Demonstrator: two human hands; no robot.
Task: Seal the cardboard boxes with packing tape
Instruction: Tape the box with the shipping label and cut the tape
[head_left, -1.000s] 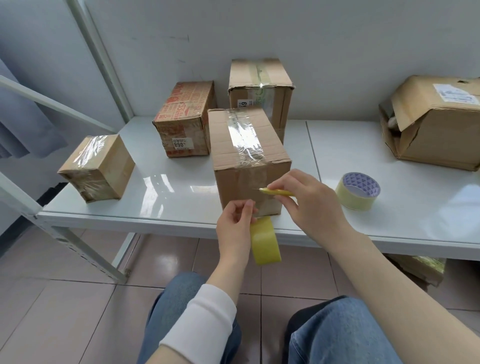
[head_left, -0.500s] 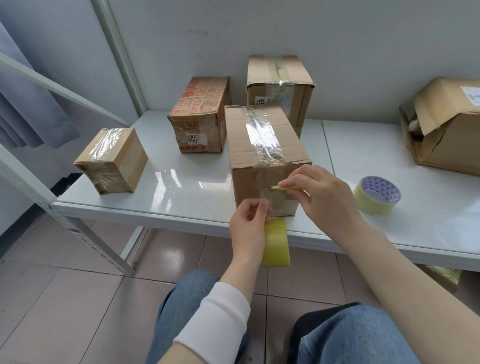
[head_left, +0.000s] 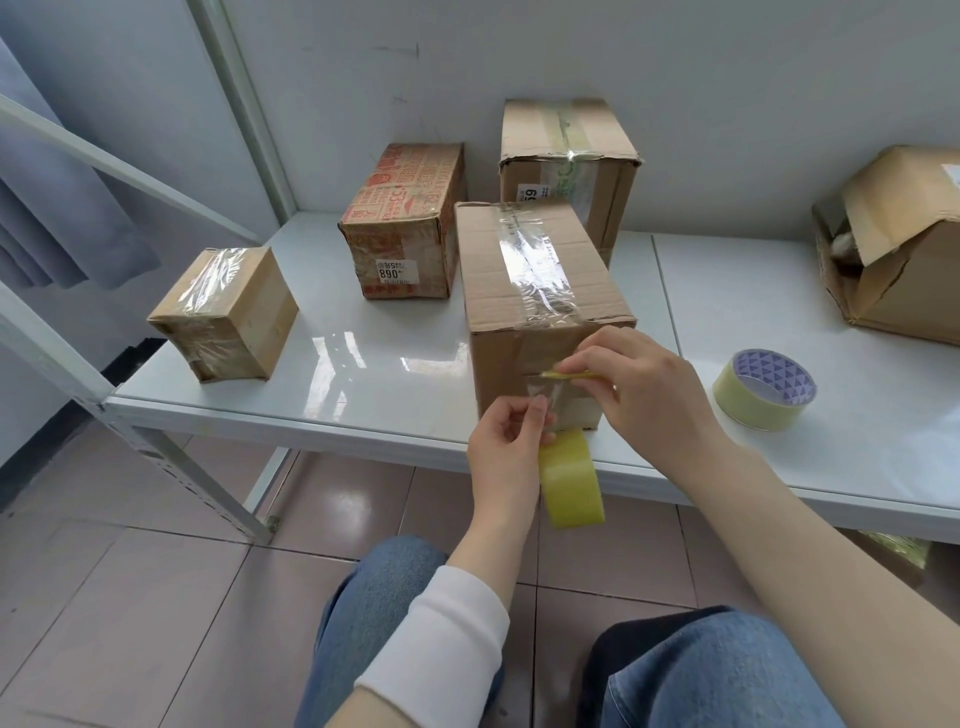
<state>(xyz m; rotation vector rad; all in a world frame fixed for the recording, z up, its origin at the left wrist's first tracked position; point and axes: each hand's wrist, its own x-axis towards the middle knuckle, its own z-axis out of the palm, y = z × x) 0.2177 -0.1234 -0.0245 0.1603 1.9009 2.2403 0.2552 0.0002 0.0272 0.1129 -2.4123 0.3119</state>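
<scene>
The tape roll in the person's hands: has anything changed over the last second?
Very little. The left hand still holds up the hanging tape roll by its loose strip, and the right hand still holds the thin yellow tool at the front box. Only the camera view shifted slightly. The spare roll stayed put.

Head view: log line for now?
left hand pinches tape strip, tape roll hanging below | right hand holds yellow tool at strip, by front box | spare roll on table

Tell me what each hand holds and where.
The left hand pinches the clear strip just above the tape roll; the right hand pinches a thin yellow tool by its right end.
</scene>
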